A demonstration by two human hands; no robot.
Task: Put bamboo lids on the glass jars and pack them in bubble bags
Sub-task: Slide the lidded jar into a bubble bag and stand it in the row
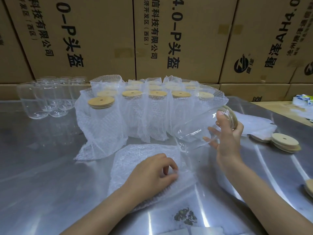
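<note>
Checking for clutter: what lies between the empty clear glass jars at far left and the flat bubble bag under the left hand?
In the head view, only bare steel table lies between the empty jars and bubble bag.

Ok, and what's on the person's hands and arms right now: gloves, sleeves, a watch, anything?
Nothing at all. The left hand and right hand are bare, without gloves, rings or a watch. Both forearms are uncovered as far as the frame shows; no sleeve edge is in view.

Left carton (67, 39): "4.0-P头盔", with smaller "科技有限公司 (西区)" beside it.
Middle carton (183, 39): "4.0-P头盔", "信科技有限公司", "经济开发区 (西区)".
Right carton (264, 39): inverted "AH4.0", round black logo; remaining characters unclear.
</note>
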